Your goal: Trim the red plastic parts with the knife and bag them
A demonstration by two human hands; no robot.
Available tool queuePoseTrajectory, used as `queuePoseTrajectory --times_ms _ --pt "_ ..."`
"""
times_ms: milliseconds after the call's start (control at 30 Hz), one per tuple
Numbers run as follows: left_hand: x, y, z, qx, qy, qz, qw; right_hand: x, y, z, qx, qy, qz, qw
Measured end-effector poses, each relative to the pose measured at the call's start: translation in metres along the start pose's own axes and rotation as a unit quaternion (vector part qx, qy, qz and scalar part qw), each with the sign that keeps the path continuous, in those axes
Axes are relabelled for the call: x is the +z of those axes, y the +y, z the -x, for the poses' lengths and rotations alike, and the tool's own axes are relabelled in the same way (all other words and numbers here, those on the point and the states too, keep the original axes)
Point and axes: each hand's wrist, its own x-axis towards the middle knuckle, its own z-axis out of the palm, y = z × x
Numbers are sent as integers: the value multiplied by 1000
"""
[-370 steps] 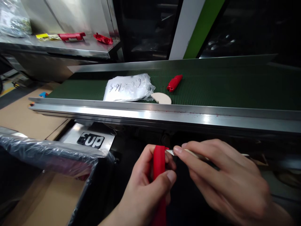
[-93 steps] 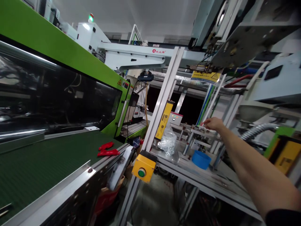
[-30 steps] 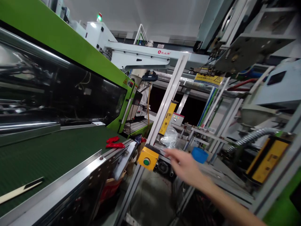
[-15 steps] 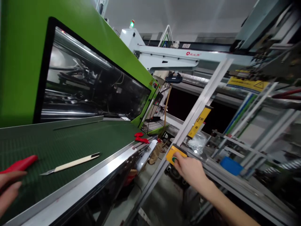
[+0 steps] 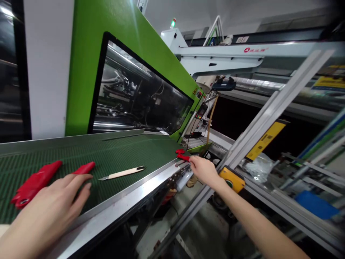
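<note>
My right hand (image 5: 203,169) has its fingers closed on the near end of a red plastic part (image 5: 183,157), at the far edge of the green ribbed conveyor belt (image 5: 159,145). My left hand (image 5: 54,208) is palm down over the near belt. Its fingers curl around another red plastic part (image 5: 84,168), whose rounded end sticks out beyond them. A third red part (image 5: 37,183) lies left of that hand, partly covered by it. To the right of my left fingers, a cream-handled craft knife (image 5: 124,173) lies on the belt, blade toward the hand.
A metal rail (image 5: 142,185) edges the belt. Behind it stands a green machine with a window (image 5: 140,97). An aluminium post (image 5: 258,118) carries a yellow button box (image 5: 232,179), close to my right forearm. A blue bin (image 5: 315,205) is at right.
My right hand has left the button on the yellow box and moved left to the far red part. The view has turned left, bringing more of my left hand into sight.
</note>
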Motion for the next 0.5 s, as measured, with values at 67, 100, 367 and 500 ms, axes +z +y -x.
queuePoseTrajectory --times_ms 67,100,367,500 --pt "-4 3 1 8 -27 -15 999 15 -6 -40 19 -10 -21 1000" --pt "-7 5 1 5 -39 -15 999 24 -7 -57 26 -20 -33 999" --pt "-23 22 0 -41 -99 11 994 55 -8 -114 15 -14 -185 983" --pt "-18 17 1 -49 -85 36 995 39 -31 -159 6 41 -321 946"
